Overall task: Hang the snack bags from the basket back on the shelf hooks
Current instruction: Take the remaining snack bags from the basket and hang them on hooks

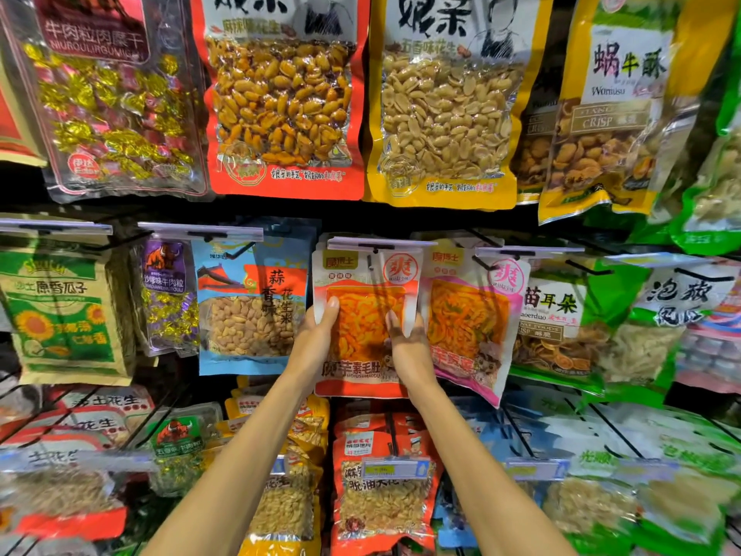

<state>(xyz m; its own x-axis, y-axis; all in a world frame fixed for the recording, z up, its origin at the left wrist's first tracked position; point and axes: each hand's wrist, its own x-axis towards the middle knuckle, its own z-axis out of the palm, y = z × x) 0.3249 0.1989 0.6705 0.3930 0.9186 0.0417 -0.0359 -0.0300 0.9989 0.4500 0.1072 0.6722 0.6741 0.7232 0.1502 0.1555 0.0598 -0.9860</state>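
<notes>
Left hand (316,335) and right hand (409,345) grip orange bag (363,311) by its sides, at middle-row hook (375,250), beside pink bag (469,315). Keep bag level, line hole with hook tip, slide back. Hole seating unclear.

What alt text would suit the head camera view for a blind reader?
A person's left hand and right hand grip an orange snack bag by its sides, holding it up at a shelf hook. It sits between a blue peanut bag and a pink snack bag, with more snack bags above and below.
</notes>
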